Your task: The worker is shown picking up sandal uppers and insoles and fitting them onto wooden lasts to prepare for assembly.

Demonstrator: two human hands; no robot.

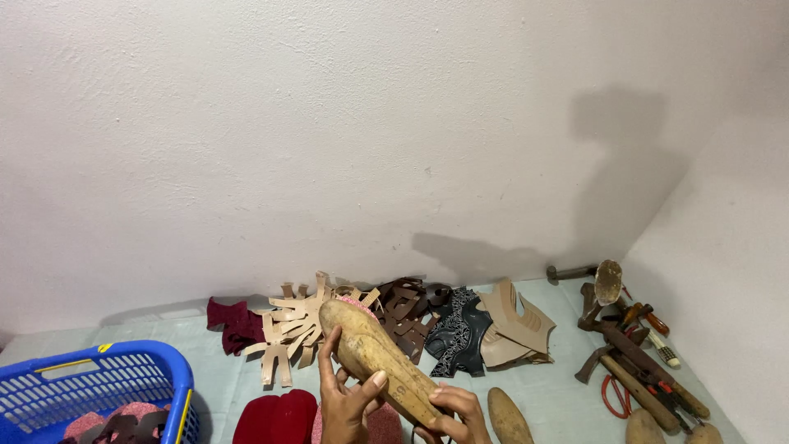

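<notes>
A wooden shoe last is held tilted above the floor, toe end pointing up to the left, with a pink sole piece showing along its far edge. My left hand grips it from below at the middle, thumb laid across its top. Near the heel end my right hand holds it with curled fingers. Both hands are cut off by the bottom edge of the view.
Tan, brown, black patterned and beige cut shoe pieces lie by the wall, with maroon cloth. A blue basket sits left. Hammers and pliers lie right. Another last and a red piece lie near.
</notes>
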